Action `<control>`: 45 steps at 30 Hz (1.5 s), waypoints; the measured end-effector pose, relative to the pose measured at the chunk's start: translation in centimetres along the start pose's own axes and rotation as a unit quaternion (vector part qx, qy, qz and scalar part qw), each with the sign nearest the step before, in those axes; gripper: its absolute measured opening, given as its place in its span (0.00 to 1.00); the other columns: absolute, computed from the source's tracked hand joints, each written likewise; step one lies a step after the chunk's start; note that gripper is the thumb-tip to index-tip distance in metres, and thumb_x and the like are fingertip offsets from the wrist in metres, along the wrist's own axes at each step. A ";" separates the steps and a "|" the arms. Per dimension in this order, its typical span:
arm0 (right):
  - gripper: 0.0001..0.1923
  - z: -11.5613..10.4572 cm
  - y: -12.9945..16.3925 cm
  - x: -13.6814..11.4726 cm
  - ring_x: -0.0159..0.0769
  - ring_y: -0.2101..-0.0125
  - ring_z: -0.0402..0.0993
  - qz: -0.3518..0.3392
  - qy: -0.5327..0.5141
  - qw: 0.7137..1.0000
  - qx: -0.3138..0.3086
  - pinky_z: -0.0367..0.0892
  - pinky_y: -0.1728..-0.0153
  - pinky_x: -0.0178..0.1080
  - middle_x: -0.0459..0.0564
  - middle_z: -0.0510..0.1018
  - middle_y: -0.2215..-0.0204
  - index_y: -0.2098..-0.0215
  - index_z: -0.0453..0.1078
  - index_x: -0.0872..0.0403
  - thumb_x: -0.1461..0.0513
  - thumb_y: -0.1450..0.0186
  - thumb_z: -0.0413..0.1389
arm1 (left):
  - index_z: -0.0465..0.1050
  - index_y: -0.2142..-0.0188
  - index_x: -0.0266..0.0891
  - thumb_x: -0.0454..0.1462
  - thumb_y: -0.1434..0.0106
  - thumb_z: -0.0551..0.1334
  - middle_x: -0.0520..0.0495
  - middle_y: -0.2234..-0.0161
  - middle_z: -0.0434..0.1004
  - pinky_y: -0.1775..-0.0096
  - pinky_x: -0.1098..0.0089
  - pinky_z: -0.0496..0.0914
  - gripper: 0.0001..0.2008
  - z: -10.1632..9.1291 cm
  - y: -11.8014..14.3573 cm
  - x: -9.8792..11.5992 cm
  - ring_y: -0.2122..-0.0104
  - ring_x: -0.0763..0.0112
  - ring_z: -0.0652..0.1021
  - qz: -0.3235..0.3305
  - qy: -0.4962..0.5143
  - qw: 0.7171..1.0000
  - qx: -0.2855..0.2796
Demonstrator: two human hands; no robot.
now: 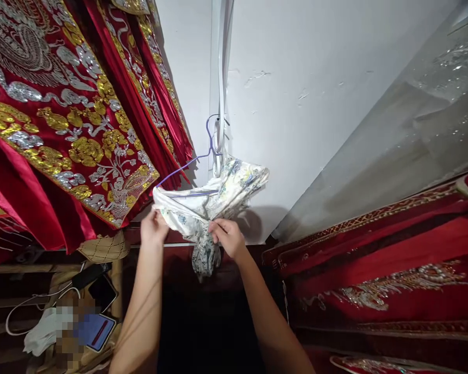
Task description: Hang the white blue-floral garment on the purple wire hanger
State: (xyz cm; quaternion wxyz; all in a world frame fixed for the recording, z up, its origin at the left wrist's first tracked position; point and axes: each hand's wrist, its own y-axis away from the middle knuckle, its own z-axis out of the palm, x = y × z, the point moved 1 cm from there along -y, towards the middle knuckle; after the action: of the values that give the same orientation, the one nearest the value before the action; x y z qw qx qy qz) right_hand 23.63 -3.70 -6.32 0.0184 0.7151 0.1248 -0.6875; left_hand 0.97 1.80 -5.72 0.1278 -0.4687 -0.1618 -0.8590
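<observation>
A white garment with a blue and yellow floral print (242,179) hangs from a purple wire hanger (191,162) in front of the wall. Its right side covers the hanger's arm, while much of the left arm of the hanger shows bare. My left hand (154,226) is closed on the garment's edge near the left end of the hanger. At the garment's front middle, my right hand (226,236) pinches the cloth. Below my right hand the fabric bunches and hangs down. The hanger's hook is up by a white strip (220,67) on the wall.
Red cloth with gold and silver sequins (86,150) hangs at the left. Lower left, a bamboo seat (117,291) holds a lit phone (99,332), a dark phone (103,291), a cable and white tissue-like material. Red embroidered fabric (413,249) lies along the right.
</observation>
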 end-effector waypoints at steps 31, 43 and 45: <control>0.29 -7.0 -8.4 -4.6 0.47 0.50 0.76 -0.116 0.196 0.974 0.000 0.69 0.49 0.43 0.53 0.81 0.51 0.45 0.75 0.52 0.65 0.46 0.62 | 0.76 0.68 0.40 0.51 0.34 0.57 0.47 0.71 0.77 0.65 0.69 0.65 0.19 -0.7 5.0 2.2 0.70 0.62 0.75 0.119 -0.641 0.627 -0.426; 0.14 -9.4 -5.2 -4.9 0.42 0.64 0.79 -0.086 0.261 0.961 0.019 0.70 0.65 0.37 0.48 0.84 0.65 0.61 0.81 0.52 0.64 0.43 0.57 | 0.71 0.66 0.38 0.42 0.40 0.60 0.36 0.61 0.77 0.48 0.54 0.64 0.09 0.8 1.3 7.6 0.56 0.50 0.74 0.342 -0.731 0.543 -0.230; 0.12 -9.4 -5.1 -4.8 0.41 0.66 0.78 -0.079 0.266 0.960 0.032 0.69 0.68 0.36 0.48 0.84 0.67 0.62 0.80 0.52 0.63 0.42 0.57 | 0.71 0.65 0.38 0.41 0.36 0.55 0.36 0.61 0.77 0.50 0.56 0.66 0.10 1.3 1.4 7.9 0.57 0.51 0.75 0.335 -0.737 0.541 -0.228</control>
State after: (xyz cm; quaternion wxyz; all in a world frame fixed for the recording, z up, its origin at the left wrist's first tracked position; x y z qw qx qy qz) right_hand 31.70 2.38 -0.35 -0.0931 0.8603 0.1591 -0.4752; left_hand -1.70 0.49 1.81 0.1303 -0.9699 0.1711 -0.1138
